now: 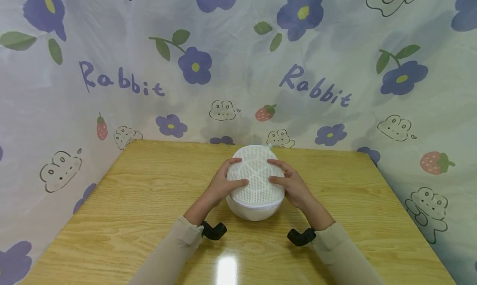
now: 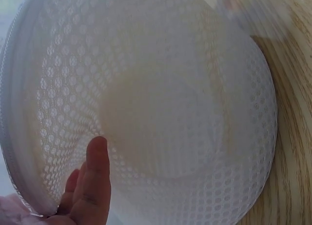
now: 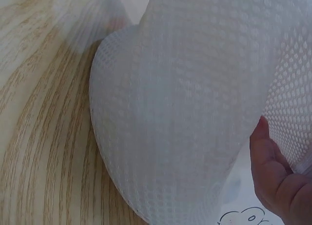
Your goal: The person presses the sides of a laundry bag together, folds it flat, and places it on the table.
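Observation:
A round white mesh laundry bag point(image 1: 257, 190) stands tilted on the wooden table, its ribbed top toward the head camera and a white seam running round its lower rim. My left hand point(image 1: 222, 182) grips its left side, thumb over the top face. On the opposite side my right hand point(image 1: 297, 189) holds it the same way. In the left wrist view the mesh wall point(image 2: 195, 112) bulges large, with the left thumb point(image 2: 95, 186) pressed against it. The right wrist view shows the other side of the bag point(image 3: 170, 98) and the right hand's fingers point(image 3: 273, 171) at its edge.
The light wooden table point(image 1: 149, 185) reaches back to a cloth point(image 1: 242, 78) printed with flowers, rabbits and strawberries, which also hangs at both sides. A black wrist-worn device point(image 1: 215, 231) sits under the left wrist, another black device point(image 1: 301, 237) under the right.

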Action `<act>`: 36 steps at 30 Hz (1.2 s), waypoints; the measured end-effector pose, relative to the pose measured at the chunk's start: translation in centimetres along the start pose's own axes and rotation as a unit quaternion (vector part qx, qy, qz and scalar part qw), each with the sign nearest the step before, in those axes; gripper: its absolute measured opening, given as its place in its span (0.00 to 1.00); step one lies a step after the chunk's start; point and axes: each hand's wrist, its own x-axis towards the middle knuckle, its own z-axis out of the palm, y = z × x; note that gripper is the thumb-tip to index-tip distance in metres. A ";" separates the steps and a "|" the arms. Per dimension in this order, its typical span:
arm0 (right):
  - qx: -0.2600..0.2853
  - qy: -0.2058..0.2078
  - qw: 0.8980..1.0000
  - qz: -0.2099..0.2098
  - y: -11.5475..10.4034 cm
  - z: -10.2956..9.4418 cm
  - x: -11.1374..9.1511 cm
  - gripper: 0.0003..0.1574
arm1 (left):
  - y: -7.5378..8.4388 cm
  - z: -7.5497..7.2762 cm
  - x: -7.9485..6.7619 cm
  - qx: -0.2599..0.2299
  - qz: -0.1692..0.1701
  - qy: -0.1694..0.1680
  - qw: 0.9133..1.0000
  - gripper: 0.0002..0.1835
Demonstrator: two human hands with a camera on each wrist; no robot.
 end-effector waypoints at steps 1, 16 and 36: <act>0.000 -0.002 1.000 0.000 0.0 0.0 0.0 0.39 | 0.0 0.0 0.0 -0.001 -0.001 -0.003 1.000 0.38; -0.015 0.016 1.000 0.010 0.1 0.6 0.8 0.39 | -0.2 0.1 0.6 -0.010 -0.001 -0.008 1.000 0.37; 0.010 0.018 1.000 0.022 -0.4 1.2 1.1 0.39 | 0.2 0.0 0.8 -0.046 -0.011 -0.007 0.999 0.37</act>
